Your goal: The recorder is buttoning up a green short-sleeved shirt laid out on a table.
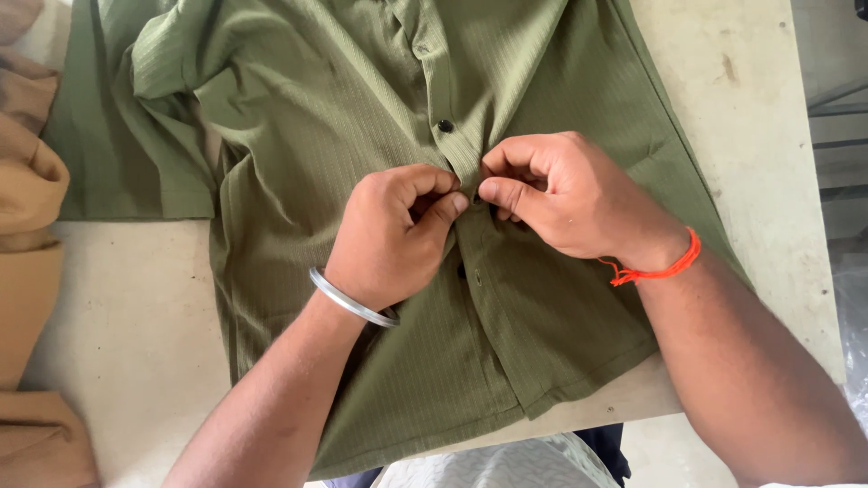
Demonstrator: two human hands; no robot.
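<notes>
While the olive-green ribbed short-sleeved shirt (344,117) lay spread front-up across the pale, scuffed worktable (750,108), both hands met at the middle of its button placket; the left hand (389,235), with a plain silver metal bangle (353,300) at its wrist, was curled closed and pinched the left edge of the placket between thumb and forefinger; the right hand (565,194), with a thin orange thread bracelet (665,267) tied at its wrist, was likewise closed, its thumb and fingertips gripping the opposite edge of the cloth; the two thumbs nearly touched over the seam. A small black round button (445,126) sat fastened on the placket just above the knuckles; another dark button (462,270) showed just below the left hand; whatever lay between the fingertips was hidden. The shirt's hem hung over the near table edge; folded tan-brown fabric (27,271) lay well apart at the far left.
</notes>
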